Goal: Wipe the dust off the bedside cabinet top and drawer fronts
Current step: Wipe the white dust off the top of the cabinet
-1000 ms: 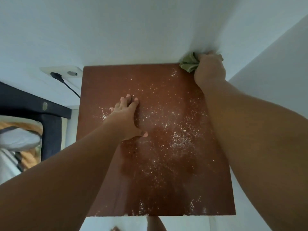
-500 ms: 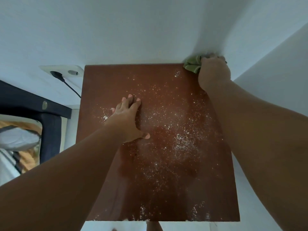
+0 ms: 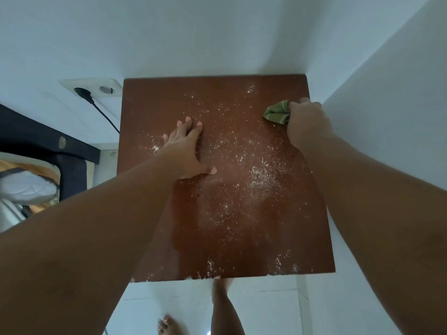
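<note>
Green cloth [image 3: 277, 114] is bunched in the closed grip of the right hand [image 3: 308, 124] — near the cabinet top's [image 3: 242, 213] far right corner. The left hand [image 3: 185, 153] lies open and flat on this top, beside white dust [image 3: 260, 176].

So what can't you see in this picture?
Head view:
- Drawer fronts: hidden below the cabinet top.
- Most of the cloth: bunched inside the right hand.
- Dust beneath the left hand: covered by the palm.
- Bed: cut off at the left edge.
</note>
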